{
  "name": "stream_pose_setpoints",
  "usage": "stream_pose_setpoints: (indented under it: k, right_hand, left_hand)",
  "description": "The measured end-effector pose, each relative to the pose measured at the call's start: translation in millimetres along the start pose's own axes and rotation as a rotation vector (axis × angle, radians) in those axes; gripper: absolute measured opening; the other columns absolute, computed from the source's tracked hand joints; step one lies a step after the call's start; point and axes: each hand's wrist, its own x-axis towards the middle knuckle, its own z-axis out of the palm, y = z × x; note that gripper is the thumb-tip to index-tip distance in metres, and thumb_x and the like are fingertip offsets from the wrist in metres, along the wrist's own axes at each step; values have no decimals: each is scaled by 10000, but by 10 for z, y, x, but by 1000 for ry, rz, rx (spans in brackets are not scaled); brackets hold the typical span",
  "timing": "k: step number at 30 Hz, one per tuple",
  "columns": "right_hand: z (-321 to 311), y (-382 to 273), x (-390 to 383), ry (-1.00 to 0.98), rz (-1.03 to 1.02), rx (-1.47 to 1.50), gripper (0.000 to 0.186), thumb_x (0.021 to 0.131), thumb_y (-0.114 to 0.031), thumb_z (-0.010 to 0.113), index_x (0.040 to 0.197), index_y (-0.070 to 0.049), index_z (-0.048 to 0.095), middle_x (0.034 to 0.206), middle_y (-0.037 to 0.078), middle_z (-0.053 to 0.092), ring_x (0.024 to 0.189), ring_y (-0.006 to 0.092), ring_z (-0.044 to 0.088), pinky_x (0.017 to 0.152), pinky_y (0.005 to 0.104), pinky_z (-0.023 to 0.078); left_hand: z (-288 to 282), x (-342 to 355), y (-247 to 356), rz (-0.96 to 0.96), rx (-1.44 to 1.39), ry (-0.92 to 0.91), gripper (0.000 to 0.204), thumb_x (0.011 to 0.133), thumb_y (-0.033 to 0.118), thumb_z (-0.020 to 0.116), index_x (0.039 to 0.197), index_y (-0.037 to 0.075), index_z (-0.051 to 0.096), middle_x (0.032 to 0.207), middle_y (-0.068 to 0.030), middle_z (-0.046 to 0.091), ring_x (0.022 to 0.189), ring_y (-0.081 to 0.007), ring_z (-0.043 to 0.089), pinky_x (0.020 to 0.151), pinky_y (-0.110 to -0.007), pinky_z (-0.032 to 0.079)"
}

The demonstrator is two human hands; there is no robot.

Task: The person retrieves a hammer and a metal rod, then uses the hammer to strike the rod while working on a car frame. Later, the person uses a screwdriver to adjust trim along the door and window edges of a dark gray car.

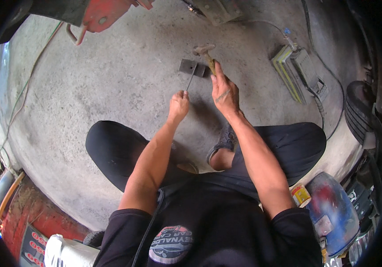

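My left hand (179, 104) grips a thin metal rod (190, 82), which angles up to a dark metal block (185, 66) lying on the concrete floor (111, 84); whether the tip touches the block is hard to tell. My right hand (223, 92) is closed round the yellowish handle of a hammer (204, 49), whose rusty head is just beyond the block, seemingly raised above it. I sit cross-legged, both forearms reaching forward.
Red machinery (97, 18) is at the top, hoses at both sides. A grey-yellow device (283, 69) with a hose lies right; tyres (357, 115) stand farther right. A stained blue container (335, 207) and yellow can (301, 195) are beside me; a white container (66, 251) is lower left.
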Motion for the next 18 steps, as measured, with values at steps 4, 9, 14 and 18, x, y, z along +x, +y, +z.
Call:
stream_pose_setpoints:
  k: [4, 9, 14, 18]
  right_hand:
    - [-14, 232, 42, -275, 252, -126, 478, 1005, -174, 540, 1456, -53, 440, 954, 277, 700, 864, 457, 695, 727, 513, 551]
    - [-33, 114, 52, 23, 40, -19, 484, 1012, -189, 527, 1473, -75, 431, 945, 265, 701, 864, 455, 694, 729, 518, 547]
    - [25, 95, -61, -237, 160, -112, 490, 1035, -226, 500, 1502, -117, 401, 968, 265, 697, 907, 474, 671, 744, 530, 519]
    - [-61, 126, 45, -224, 155, -73, 478, 1007, -168, 533, 1456, -35, 438, 919, 272, 700, 866, 441, 699, 734, 498, 552]
  left_hand:
    - [-3, -18, -4, 36, 77, 24, 399, 1028, 314, 480, 928, -51, 607, 882, -315, 639, 903, -508, 612, 799, -506, 468]
    - [5, -26, -37, 36, -23, 62, 394, 1028, 310, 479, 934, -51, 608, 866, -301, 644, 885, -497, 621, 791, -507, 468]
    - [-43, -29, 11, 22, 9, -7, 399, 1030, 312, 473, 936, -51, 608, 832, -281, 646, 847, -461, 632, 779, -499, 470]
    - [-68, 7, -100, 29, 43, -2, 397, 1026, 313, 476, 926, -46, 613, 803, -269, 634, 795, -437, 612, 768, -491, 467]
